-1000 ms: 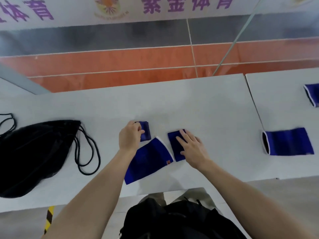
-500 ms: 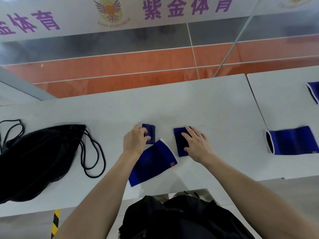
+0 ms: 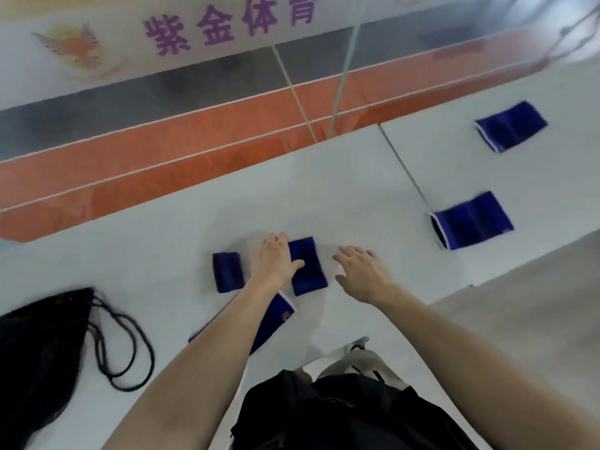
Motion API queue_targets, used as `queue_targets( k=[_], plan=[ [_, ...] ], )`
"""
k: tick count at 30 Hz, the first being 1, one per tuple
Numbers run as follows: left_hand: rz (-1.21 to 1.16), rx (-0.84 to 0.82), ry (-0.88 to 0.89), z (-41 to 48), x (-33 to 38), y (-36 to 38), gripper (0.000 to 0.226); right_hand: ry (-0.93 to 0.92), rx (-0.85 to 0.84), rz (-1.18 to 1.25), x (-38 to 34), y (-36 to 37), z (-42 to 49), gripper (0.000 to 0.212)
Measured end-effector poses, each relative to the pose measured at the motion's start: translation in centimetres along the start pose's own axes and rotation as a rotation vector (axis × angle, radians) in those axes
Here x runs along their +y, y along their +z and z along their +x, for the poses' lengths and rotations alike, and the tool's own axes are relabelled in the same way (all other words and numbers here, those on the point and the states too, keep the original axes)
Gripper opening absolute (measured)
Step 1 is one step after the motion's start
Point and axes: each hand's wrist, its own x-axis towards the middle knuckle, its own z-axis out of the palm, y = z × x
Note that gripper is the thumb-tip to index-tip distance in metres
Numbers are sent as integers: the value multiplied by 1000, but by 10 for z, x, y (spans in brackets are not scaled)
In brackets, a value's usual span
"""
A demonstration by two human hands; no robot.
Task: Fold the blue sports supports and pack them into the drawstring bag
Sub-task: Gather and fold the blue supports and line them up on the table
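Note:
On the white table point(image 3: 324, 196) lies a folded blue support point(image 3: 308, 271). My left hand point(image 3: 272, 261) holds it at its left edge, thumb on top and fingers curled at its far corner. My right hand point(image 3: 360, 274) is just right of it, fingers spread and touching nothing blue. A second, smaller folded support point(image 3: 227, 271) lies to the left of my left hand. A larger flat blue support point(image 3: 276, 316) with a white rim lies partly hidden beneath my left forearm. The black drawstring bag point(image 3: 35, 352) lies at the left with its cords point(image 3: 130, 345) looped beside it.
Two more flat blue supports point(image 3: 474, 220) point(image 3: 511, 126) lie on the adjoining table at the right, past the seam point(image 3: 406, 170). The table's near edge runs close to my body. Orange and grey floor lies beyond the far edge.
My left hand left the small folded support and moved right onto the other folded one. My right hand let go of that one and shifted right. The view swung to the right.

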Motion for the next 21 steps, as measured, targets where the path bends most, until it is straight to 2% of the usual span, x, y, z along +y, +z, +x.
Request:
queue_targets(
  k=[4, 6, 8, 10, 11, 15, 21],
  plan=[
    [-30, -99, -100, 17, 16, 24, 77, 92, 6, 13, 40, -8, -32, 40],
    [-52, -129, -129, 25, 23, 31, 75, 148, 33, 31, 63, -11, -48, 40],
    [-71, -148, -121, 32, 33, 39, 61, 203, 53, 54, 88, -14, -64, 41],
    [-198, -134, -110, 37, 50, 48, 41, 248, 67, 81, 113, -16, -81, 44],
    [-265, -116, -96, 37, 63, 50, 39, 266, 74, 98, 126, -17, -89, 45],
    [-342, -17, 4, 26, 140, 52, 36, 333, 124, 135, 188, -21, -124, 42],
    [-383, 34, 172, 11, 291, 59, 31, 381, 226, 115, 287, -22, -176, 31]
  ],
)
